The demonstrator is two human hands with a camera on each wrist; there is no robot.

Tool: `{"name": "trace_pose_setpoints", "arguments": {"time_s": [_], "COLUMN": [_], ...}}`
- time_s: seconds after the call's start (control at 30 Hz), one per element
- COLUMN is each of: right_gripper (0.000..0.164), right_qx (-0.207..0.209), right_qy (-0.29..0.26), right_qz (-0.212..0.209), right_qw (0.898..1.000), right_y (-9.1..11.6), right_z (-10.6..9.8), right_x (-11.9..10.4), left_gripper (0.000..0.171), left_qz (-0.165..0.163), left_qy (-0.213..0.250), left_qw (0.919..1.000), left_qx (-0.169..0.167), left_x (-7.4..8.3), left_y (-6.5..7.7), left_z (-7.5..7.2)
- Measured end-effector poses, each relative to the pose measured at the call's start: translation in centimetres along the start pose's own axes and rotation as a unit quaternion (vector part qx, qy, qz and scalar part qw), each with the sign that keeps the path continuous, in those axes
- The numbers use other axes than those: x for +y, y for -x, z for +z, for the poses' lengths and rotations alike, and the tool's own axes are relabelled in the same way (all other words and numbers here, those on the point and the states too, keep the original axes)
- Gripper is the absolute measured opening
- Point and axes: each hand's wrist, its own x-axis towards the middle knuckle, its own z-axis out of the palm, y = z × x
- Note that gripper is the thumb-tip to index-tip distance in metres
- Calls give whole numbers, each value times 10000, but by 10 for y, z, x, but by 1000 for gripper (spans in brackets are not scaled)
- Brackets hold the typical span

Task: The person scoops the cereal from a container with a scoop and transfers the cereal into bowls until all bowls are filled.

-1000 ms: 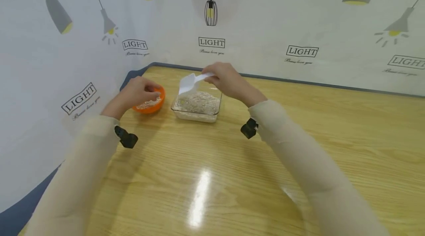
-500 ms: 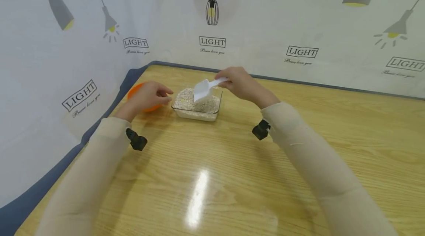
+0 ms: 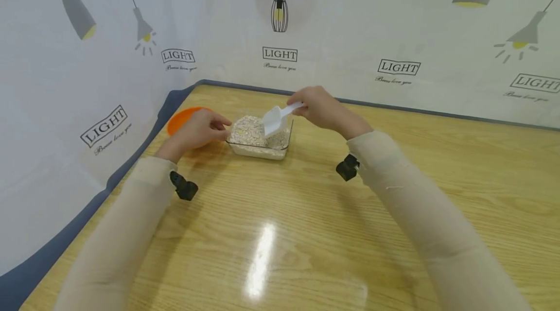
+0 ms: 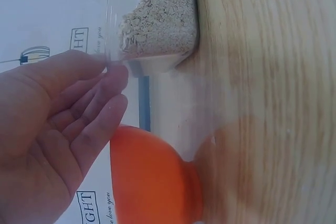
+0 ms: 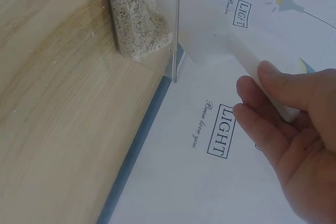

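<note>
My right hand grips the handle of a white scoop, whose blade is tilted down into the oats. The oats fill a clear rectangular container, heaped higher on the left than on the right. In the right wrist view the scoop handle lies between thumb and fingers. My left hand is at the container's left side; thumb and forefinger pinch its rim corner in the left wrist view, the other fingers loosely bent. Behind that hand stands an orange bowl, partly hidden, its contents out of sight.
Everything stands on a glossy wood-grain table, near its far left corner. White sheeting printed with lamps hangs behind and to the left. A dark wrist camera sits on the left sleeve, another on the right.
My left hand has moved right from over the orange bowl to the container's rim. The scoop has moved right and down, from above the container's left part into the oats.
</note>
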Motion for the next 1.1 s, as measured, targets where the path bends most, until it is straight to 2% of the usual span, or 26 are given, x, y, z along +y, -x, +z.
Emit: {"name": "trace_pose_setpoints", "arguments": {"time_s": [0.3, 0.5, 0.87, 1.1], "right_gripper": [25, 22, 21, 18], "right_qx": [-163, -49, -167, -361], "right_qy": [214, 497, 987, 1117], "right_qz": [85, -88, -215, -74], "right_qw": [9996, 9987, 9947, 9931], "right_y": [-5, -6, -9, -9], "right_z": [-3, -7, -12, -16], "right_x": [-7, -10, -20, -23], "left_gripper": [33, 32, 34, 35], "left_qz": [23, -41, -144, -182], "left_qy": [-66, -81, -44, -45], "left_qw": [10000, 9999, 9999, 9998], "left_qx": [45, 52, -42, -64], "left_x": [2, 4, 5, 4], "left_y": [-1, 0, -1, -2], "left_z": [2, 1, 0, 0]}}
